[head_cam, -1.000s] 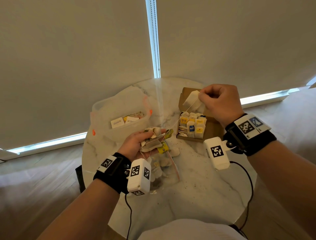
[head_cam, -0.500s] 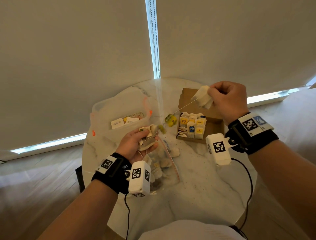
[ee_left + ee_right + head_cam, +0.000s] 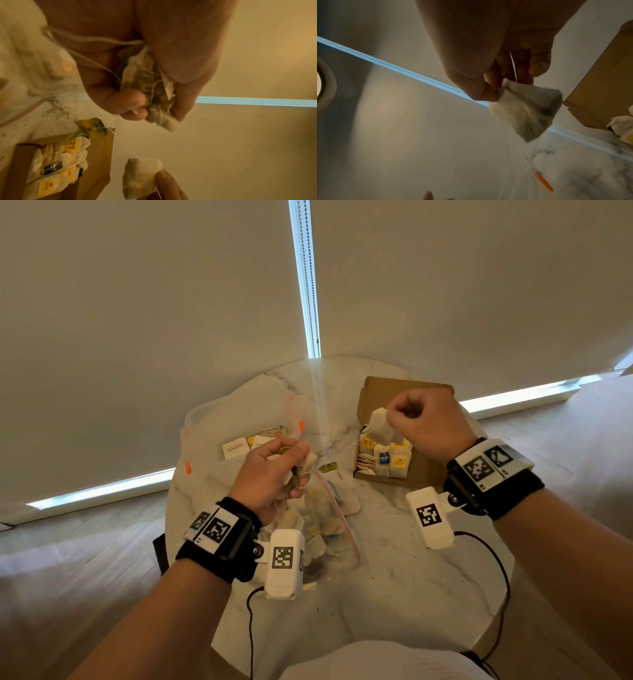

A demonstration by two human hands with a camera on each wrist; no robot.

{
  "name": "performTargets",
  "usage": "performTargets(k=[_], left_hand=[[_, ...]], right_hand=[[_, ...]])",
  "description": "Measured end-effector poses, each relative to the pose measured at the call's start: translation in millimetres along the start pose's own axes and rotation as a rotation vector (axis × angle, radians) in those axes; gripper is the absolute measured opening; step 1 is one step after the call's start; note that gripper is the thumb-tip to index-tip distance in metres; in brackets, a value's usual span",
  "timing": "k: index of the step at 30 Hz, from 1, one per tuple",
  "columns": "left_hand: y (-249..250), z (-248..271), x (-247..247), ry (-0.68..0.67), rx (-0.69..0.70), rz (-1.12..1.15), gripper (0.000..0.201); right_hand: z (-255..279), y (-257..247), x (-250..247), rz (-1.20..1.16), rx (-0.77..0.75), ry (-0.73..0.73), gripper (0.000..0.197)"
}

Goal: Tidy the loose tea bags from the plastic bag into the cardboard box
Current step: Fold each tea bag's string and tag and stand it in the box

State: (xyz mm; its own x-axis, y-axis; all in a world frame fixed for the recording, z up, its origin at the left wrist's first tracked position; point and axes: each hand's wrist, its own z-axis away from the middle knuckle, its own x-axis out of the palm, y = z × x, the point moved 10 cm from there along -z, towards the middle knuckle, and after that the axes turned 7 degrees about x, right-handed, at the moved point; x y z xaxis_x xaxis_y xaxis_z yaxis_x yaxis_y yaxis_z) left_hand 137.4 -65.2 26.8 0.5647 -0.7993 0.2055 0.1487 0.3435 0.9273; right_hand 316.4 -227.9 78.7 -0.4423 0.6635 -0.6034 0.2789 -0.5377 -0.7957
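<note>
My left hand (image 3: 294,470) grips a crumpled bundle of tea bags (image 3: 150,86) with tangled strings, held above the clear zip plastic bag (image 3: 330,529) that lies on the table with several loose tea bags inside. My right hand (image 3: 394,415) pinches one tea bag (image 3: 379,429) by its top corner, over the left part of the open cardboard box (image 3: 419,474). Its string runs down left to a yellow tag (image 3: 327,466) hanging between my hands. The box holds a row of upright tea bags (image 3: 385,460) with yellow and blue tags.
A round white marble table (image 3: 394,577) carries everything, sprinkled with tea crumbs. A clear plastic container (image 3: 239,419) with orange clips and a few packets stands at the back left. Window blinds close off the back. Cables hang from both wrists.
My right hand pulled one tea bag up and right, and its yellow tag slid free of the left hand's bundle. That tea bag is now lower, over the box. The left hand rose slightly.
</note>
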Motion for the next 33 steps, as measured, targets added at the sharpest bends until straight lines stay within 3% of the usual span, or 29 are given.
performTargets(k=[3,7,9,15,18,25,33], left_hand=[[7.9,-0.4,1.8,-0.012,0.064,-0.152,0.031],[21.7,0.7,6.3,-0.031,0.17,-0.342,0.017],[24.1,1.7,8.5,-0.043,0.171,-0.395,0.01],[24.7,-0.8,-1.5,0.024,0.162,-0.636,0.022],[27.2,0.9,1.5,-0.019,0.171,-0.635,0.025],[37.3,10.1,40.1,-0.281,0.276,-0.579,0.034],[38.7,5.8,46.9,-0.272,0.296,-0.521,0.033]], right_hand=[[5.3,-4.8,11.0,0.031,-0.043,-0.058,0.011],[14.6,-20.7,22.3,0.03,-0.13,-0.14,0.012],[18.6,-29.4,25.4,0.038,-0.166,-0.166,0.007],[20.6,-40.6,27.1,0.048,-0.209,-0.159,0.004],[19.7,-37.9,27.7,0.033,-0.197,-0.16,0.004],[17.3,-37.2,29.8,0.014,-0.198,-0.182,0.005],[6.6,-23.3,12.7,-0.166,-0.137,-0.189,0.009]])
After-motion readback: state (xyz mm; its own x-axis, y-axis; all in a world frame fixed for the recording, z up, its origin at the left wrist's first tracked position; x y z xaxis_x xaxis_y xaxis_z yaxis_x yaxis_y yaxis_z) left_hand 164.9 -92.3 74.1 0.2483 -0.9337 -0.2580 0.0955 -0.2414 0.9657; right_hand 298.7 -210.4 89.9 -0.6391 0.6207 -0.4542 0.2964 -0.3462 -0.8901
